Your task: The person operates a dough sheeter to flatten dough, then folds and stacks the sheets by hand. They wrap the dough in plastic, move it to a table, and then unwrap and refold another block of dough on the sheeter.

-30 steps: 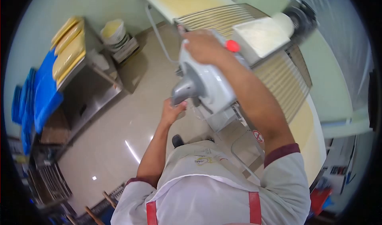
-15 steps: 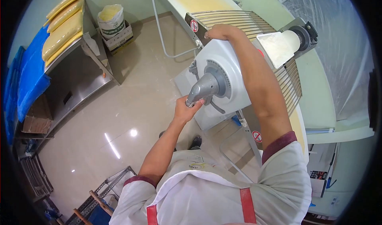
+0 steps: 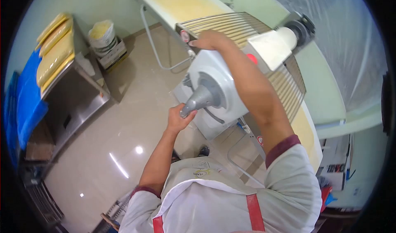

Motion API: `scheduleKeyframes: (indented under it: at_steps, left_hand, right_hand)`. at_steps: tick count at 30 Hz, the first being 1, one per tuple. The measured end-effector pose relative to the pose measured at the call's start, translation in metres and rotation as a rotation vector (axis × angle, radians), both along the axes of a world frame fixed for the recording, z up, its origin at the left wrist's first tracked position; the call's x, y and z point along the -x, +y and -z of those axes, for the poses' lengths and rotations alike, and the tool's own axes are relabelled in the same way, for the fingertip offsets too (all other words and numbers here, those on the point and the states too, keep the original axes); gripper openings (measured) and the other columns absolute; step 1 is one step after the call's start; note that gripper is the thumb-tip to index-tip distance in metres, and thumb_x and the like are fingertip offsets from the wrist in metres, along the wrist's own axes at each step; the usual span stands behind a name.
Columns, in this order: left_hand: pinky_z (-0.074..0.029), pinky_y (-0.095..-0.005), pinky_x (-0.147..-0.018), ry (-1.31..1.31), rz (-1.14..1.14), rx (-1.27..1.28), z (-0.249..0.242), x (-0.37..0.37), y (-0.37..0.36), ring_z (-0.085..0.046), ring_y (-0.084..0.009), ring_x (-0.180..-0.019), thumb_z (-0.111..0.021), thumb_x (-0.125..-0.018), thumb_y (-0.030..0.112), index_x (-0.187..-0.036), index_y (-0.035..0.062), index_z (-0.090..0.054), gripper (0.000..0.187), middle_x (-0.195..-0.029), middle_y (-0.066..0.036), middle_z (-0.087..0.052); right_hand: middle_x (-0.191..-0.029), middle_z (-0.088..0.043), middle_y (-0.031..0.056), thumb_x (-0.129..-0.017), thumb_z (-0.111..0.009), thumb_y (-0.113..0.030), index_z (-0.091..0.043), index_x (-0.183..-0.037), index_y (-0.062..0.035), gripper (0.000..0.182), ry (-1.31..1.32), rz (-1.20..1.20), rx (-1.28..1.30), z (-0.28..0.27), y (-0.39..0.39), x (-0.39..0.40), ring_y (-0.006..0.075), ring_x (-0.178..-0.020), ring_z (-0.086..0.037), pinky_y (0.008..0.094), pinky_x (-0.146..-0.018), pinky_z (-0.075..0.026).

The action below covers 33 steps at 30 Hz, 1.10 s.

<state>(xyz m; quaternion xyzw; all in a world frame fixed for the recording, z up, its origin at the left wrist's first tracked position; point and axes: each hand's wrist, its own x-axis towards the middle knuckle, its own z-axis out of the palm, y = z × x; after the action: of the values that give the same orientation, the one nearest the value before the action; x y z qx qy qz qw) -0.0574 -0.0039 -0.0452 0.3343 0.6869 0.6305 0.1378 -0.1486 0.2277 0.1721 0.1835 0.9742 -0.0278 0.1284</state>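
A dough sheeter with a pale grey housing (image 3: pixel 231 70) stands in front of me. On its side sits a grey thickness lever (image 3: pixel 200 98) over a round dial, which is blurred. My left hand (image 3: pixel 179 118) is closed around the lever's lower end. Across the top of the housing reaches my right arm, and my right hand (image 3: pixel 208 40) grips its far upper edge; some of its fingers are hidden behind that edge. Beyond the hand is a slatted metal guard (image 3: pixel 231 23). A cream-coloured flour hopper (image 3: pixel 270 47) is mounted over the guard, with a red button (image 3: pixel 252 59) beside it.
The sheeter's flour-dusted belt (image 3: pixel 181 4) runs to the back left and front right. Yellow wrapped slabs (image 3: pixel 55 66) and blue plastic (image 3: pixel 29 117) top a steel table (image 3: pixel 84 111) at left. An open sack (image 3: pixel 102 37) stands on the floor. Clear sheeting (image 3: pixel 338 47) hangs at right.
My view has shifted, so the sheeter appears farther left. Both hands keep their places, the left on the lever and the right at the housing's edge. No clear turn of the lever shows.
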Motion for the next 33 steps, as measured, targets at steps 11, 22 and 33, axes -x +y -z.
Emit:
scheduleKeyframes:
  at_steps: [11,22,33]
  left_hand:
    - [-0.052,-0.0293,-0.062,-0.227,-0.165,-0.067,0.021,-0.013,0.007,-0.062,-0.0157,-0.067,-0.072,-0.078,0.019,-0.084,-0.0029,-0.061,0.025,-0.073,-0.009,-0.064]
    - [-0.047,-0.0353,-0.064,-0.099,0.009,-0.063,0.039,0.014,-0.006,-0.056,-0.018,-0.065,-0.06,-0.089,0.027,-0.075,0.0022,-0.052,0.03,-0.066,-0.007,-0.057]
    - [-0.046,-0.0303,-0.065,-0.046,-0.209,-0.054,0.031,0.002,0.001,-0.055,-0.0141,-0.069,-0.059,-0.089,0.025,-0.089,0.0024,-0.057,0.022,-0.078,-0.004,-0.058]
  right_hand:
    - [-0.114,-0.062,0.0123,-0.081,-0.065,-0.007,-0.062,-0.111,-0.0092,0.03,1.178,0.163,0.243,0.027,0.028,-0.343,0.0286,-0.109,-0.058,0.0378,-0.094,-0.045]
    - [-0.138,-0.045,0.015,-0.093,-0.045,-0.003,-0.039,-0.136,0.0034,0.044,1.25,1.339,0.16,0.265,0.184,-0.728,0.0225,-0.127,-0.044,0.0315,-0.105,-0.035]
    - [-0.148,-0.027,0.0225,-0.089,-0.051,-0.004,-0.023,-0.142,0.008,0.061,1.283,1.039,0.446,0.245,0.124,-0.562,0.0322,-0.138,-0.026,0.0432,-0.112,-0.023]
